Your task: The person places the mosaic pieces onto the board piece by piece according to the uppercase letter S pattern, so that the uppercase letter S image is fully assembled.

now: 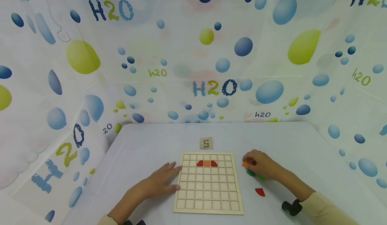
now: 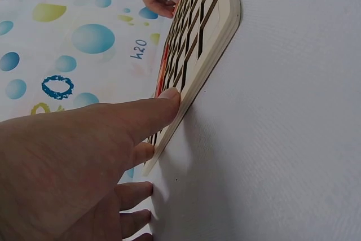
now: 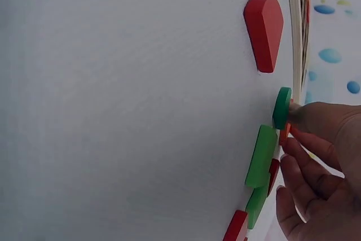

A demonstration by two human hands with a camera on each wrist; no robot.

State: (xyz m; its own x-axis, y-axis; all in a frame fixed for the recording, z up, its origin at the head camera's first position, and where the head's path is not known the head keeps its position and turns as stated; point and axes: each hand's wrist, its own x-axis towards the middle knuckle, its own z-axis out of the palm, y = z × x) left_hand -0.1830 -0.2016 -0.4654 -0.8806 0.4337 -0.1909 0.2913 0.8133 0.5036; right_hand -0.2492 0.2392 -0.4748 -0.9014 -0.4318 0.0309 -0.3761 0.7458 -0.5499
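"Where's the left hand (image 1: 160, 183)?"

"At the board's (image 1: 207, 195) left edge, thumb on the rim, fingers straight, grasping nothing; probably steadying."

"On the board?"

"A red-orange-red row (image 1: 207, 163) near its far edge; a card (image 1: 206, 143) lies just beyond."

"The right hand (image 1: 262, 164)?"

"Past the board's right edge, pinching an orange block (image 1: 245, 164). Seems a picking-up step; next calls for lifting clear of the green pieces (image 1: 250, 173)."

"Room?"

"A narrow gap to the board, more toward the table's (image 1: 151, 134) right edge."

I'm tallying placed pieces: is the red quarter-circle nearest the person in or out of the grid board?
Out: the red quarter-circle lies on the white tabletop, beyond the grid board's right edge.
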